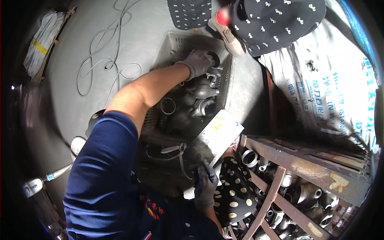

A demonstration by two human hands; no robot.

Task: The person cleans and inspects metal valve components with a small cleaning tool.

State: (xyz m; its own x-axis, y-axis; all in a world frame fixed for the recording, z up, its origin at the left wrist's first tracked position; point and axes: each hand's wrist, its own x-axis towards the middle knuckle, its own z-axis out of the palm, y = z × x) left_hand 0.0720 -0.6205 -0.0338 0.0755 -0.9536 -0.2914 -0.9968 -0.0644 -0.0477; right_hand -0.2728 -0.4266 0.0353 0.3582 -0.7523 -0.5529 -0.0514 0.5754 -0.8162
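My left hand, in a grey work glove, reaches into the far part of a plastic crate. Its fingers are closed on a dark metal part with a round opening. Below it lies a heap of grey cast metal fittings, some with ring-shaped ends. My right hand, also gloved, is close to my body by the lower end of a pale rectangular board. Its fingers are curled, and what they hold, if anything, is too dark to make out.
A rusty metal-framed bin with several metal fittings stands at the lower right. White printed sacks lie at the right. Beyond the crate is another person's shoe. A loose cable lies on the floor at the left.
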